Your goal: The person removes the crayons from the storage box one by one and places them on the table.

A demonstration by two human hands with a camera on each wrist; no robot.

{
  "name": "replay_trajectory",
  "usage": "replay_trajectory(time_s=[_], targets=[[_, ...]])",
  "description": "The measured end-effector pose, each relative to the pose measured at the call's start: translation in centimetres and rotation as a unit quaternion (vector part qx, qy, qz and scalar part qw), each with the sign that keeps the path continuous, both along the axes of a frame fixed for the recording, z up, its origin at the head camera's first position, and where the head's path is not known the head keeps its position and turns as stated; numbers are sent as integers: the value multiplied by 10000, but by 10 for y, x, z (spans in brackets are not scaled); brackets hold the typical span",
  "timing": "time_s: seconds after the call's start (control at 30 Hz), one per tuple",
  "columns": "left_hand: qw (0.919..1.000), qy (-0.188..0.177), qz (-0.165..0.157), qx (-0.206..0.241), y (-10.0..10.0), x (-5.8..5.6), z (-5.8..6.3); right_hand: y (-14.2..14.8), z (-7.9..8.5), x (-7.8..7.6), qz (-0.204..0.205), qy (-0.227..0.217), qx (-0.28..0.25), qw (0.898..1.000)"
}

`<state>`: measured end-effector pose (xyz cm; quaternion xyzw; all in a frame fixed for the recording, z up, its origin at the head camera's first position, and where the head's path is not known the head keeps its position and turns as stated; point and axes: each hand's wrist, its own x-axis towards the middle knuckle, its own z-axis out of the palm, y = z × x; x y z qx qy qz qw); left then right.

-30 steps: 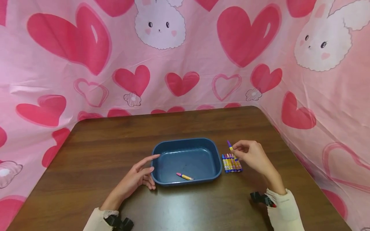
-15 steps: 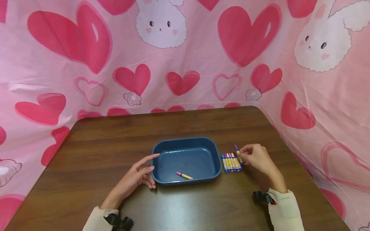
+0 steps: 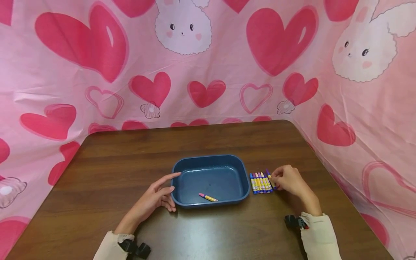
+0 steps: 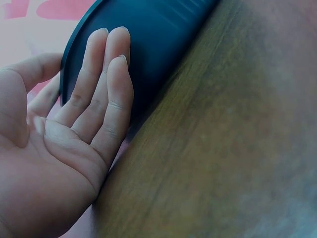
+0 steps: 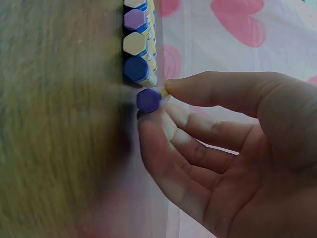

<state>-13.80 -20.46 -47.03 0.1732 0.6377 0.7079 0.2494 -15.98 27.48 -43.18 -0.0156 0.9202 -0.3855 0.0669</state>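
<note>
My right hand (image 3: 291, 181) pinches a purple crayon (image 3: 268, 173) between thumb and fingers, at the right end of a row of crayons (image 3: 260, 184) lying side by side on the table. Its purple hexagonal end shows in the right wrist view, beside a dark blue crayon (image 5: 137, 69), the closest of the row. A dark blue tray (image 3: 212, 180) stands left of the row. Inside, near its front wall, lies a pink-tipped crayon (image 3: 208, 197). At the tray's left end, my left hand (image 3: 150, 201) touches the rim and outer wall, fingers mostly straight.
The brown wooden table (image 3: 136, 148) carries all of this. A pink cloth (image 3: 208, 61) printed with hearts and rabbits hangs behind it and along both sides. A black wrist camera (image 3: 294, 221) sits at each cuff.
My right hand has moved right and down with the purple crayon, from above the row to its right end. The left hand and tray stay where they were.
</note>
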Motion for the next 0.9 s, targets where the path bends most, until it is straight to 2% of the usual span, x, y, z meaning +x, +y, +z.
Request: replay_trajectory(time_s=[0.47,0.9], targets=[[10000,38,9,-14,-1,0,-1,0,-3,1,87,-176,-82,9998],[10000,-58,65,-29,0,-1,-2,4,1,3,217,-142,-12,9997]])
